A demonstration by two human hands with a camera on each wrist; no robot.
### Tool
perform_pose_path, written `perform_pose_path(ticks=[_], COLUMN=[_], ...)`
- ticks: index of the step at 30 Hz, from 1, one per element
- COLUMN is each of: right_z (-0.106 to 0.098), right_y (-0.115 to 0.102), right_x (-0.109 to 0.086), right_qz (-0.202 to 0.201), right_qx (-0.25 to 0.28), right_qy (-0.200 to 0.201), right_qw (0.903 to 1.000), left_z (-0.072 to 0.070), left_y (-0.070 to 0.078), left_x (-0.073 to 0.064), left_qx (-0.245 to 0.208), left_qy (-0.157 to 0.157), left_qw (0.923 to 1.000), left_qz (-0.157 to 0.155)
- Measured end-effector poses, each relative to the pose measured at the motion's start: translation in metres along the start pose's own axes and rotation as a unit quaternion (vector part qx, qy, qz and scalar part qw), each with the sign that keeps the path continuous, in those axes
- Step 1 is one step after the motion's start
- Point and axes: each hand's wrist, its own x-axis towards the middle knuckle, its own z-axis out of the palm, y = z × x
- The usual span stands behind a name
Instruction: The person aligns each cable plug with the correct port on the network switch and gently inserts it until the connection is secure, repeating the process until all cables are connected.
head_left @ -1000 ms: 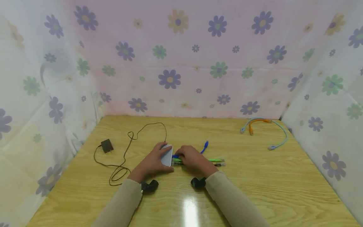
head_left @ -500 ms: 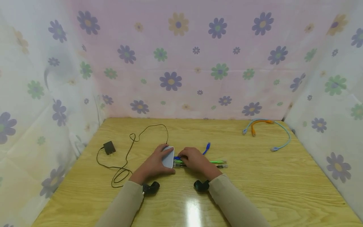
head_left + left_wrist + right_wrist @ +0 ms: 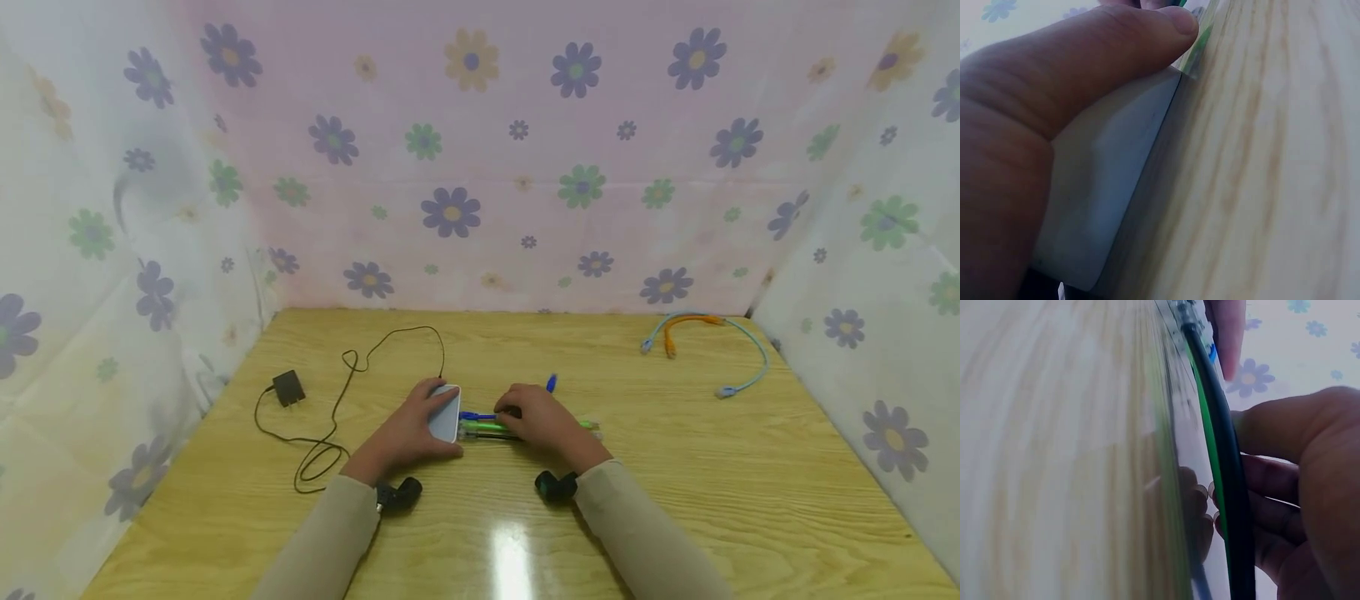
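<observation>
My left hand (image 3: 408,427) grips a small white network switch (image 3: 446,417) across its two short ends, thumb at the near end and fingers at the far end. The left wrist view shows the thumb lying along the switch's (image 3: 1110,175) edge. Blue (image 3: 480,416), green (image 3: 491,426) and black (image 3: 491,436) network cables run side by side from the switch's right side. My right hand (image 3: 542,419) pinches the blue cable a short way from its plug, fingers curled. In the right wrist view the black cable (image 3: 1225,444) passes in front of thumb and fingertips, hiding the pinch.
A black power adapter (image 3: 288,388) lies at the left, its thin cord (image 3: 347,387) looping to the switch's far end. Light blue (image 3: 759,350) and orange (image 3: 669,337) network cables lie at the back right. Flowered cloth (image 3: 480,158) walls the wooden table on three sides.
My right hand has slid to the right along the blue cable, away from the switch, uncovering the blue plug end and more of the cables. The left hand keeps its grip.
</observation>
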Motion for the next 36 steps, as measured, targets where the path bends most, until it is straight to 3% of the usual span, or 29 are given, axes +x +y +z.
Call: perform_pose_path(ticks=[12, 21, 29, 36], right_z=[-0.019, -0.037, -0.053, -0.057], right_y=[0.014, 0.034, 0.048, 0.063], right_x=[-0.014, -0.018, -0.024, -0.029], right_qz=[0.009, -0.001, 0.013, 0.012], right_qx=[-0.002, -0.050, -0.037, -0.061], right_qy=[-0.005, 0.030, 0.027, 0.038], right_qw=[0.9999, 0.9983, 0.9989, 0.9974], left_z=[0.005, 0.000, -0.002, 0.000], left_y=[-0.007, -0.003, 0.000, 0.001], left_x=[0.000, 0.004, 0.006, 0.004], left_qx=[0.005, 0.017, 0.017, 0.013], left_qy=[0.002, 0.001, -0.010, -0.006], left_qw=[0.9999, 0.9998, 0.9998, 0.9999], left_qz=[0.012, 0.010, 0.001, 0.001])
